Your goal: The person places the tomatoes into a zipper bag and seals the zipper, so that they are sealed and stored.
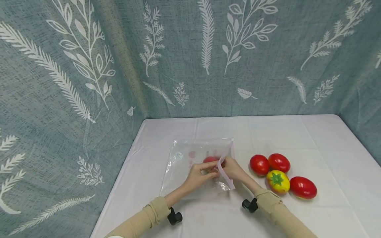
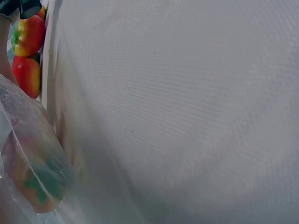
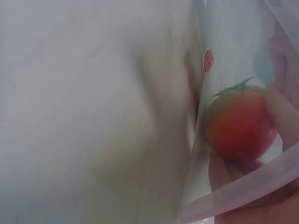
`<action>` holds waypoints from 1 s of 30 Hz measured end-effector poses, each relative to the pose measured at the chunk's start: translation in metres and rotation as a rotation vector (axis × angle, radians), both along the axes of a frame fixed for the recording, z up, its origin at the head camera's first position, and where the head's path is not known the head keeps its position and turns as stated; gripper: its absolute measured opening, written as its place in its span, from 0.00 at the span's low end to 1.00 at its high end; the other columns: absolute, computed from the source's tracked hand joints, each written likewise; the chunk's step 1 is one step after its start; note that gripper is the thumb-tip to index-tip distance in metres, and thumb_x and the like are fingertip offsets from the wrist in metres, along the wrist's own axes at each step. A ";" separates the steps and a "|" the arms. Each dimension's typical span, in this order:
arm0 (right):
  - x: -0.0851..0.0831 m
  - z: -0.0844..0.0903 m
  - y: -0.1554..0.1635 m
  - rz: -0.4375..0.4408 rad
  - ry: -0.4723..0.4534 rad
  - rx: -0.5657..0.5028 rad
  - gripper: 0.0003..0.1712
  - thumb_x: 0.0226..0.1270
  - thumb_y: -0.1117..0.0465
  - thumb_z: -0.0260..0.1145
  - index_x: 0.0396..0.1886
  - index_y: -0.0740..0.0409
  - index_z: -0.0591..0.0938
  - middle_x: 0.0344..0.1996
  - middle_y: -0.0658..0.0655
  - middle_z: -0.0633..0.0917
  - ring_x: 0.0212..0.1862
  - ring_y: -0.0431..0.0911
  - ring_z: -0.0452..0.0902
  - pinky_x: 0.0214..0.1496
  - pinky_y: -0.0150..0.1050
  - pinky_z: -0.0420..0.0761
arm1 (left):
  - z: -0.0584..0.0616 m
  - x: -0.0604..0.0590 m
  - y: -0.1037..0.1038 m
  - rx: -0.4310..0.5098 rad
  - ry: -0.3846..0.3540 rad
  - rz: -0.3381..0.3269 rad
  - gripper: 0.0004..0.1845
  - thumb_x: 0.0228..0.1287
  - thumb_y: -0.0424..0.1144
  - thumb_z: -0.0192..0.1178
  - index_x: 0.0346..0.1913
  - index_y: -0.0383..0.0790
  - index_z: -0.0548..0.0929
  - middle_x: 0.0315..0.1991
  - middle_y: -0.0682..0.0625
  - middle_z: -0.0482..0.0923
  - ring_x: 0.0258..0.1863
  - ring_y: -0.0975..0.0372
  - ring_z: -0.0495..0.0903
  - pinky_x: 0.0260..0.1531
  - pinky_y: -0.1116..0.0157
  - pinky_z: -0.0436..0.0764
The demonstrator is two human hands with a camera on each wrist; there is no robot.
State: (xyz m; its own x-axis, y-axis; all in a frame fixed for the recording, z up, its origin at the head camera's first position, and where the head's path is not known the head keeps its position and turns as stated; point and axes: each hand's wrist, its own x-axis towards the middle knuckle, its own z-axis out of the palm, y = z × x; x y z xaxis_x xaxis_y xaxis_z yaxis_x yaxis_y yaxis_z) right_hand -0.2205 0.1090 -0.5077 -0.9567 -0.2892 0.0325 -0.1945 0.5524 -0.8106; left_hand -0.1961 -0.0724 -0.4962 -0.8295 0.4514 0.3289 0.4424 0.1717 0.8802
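Observation:
A clear zip bag (image 1: pixel 181 155) with a pink zip strip lies on the white table, its mouth facing right. At that mouth the left hand (image 1: pixel 197 177) pinches the bag's edge between thumb and fingers. The right hand (image 1: pixel 233 168) reaches in past the strip. Through the plastic, the right wrist view shows its thumb and fingers gripping a red tomato (image 3: pixel 240 123) with a green stem. The tomato (image 1: pixel 210 159) is partly hidden behind the fingers in the head view. In the left wrist view, a blurred tomato (image 2: pixel 39 182) shows through the bag.
Right of the bag sit several loose tomatoes: two red ones (image 1: pixel 259 165) (image 1: pixel 279 163) at the back, a yellow one (image 1: pixel 278 181) with a green star-shaped top, and a red one (image 1: pixel 303 187) farthest right. A patterned curtain (image 1: pixel 190 59) hangs behind the table (image 1: pixel 327 138).

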 end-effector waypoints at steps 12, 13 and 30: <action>0.000 -0.003 0.001 0.024 -0.006 -0.040 0.16 0.56 0.62 0.70 0.42 0.66 0.80 0.33 0.60 0.86 0.34 0.44 0.77 0.37 0.37 0.79 | 0.002 0.002 0.001 -0.003 -0.027 0.013 0.22 0.52 0.30 0.68 0.53 0.31 0.81 0.41 0.40 0.86 0.35 0.66 0.81 0.35 0.69 0.82; 0.000 -0.003 0.002 0.024 -0.006 -0.041 0.18 0.56 0.62 0.70 0.44 0.67 0.80 0.35 0.61 0.86 0.35 0.46 0.79 0.39 0.38 0.80 | 0.004 0.002 0.001 -0.007 -0.022 0.016 0.22 0.52 0.30 0.68 0.52 0.31 0.81 0.41 0.39 0.86 0.34 0.66 0.81 0.35 0.69 0.82; 0.011 0.007 0.014 0.042 -0.116 -0.190 0.32 0.59 0.62 0.69 0.61 0.70 0.72 0.59 0.70 0.76 0.59 0.61 0.74 0.60 0.48 0.76 | 0.034 0.015 -0.001 -0.009 -0.026 0.015 0.20 0.52 0.26 0.67 0.51 0.26 0.81 0.40 0.36 0.85 0.34 0.65 0.80 0.36 0.65 0.83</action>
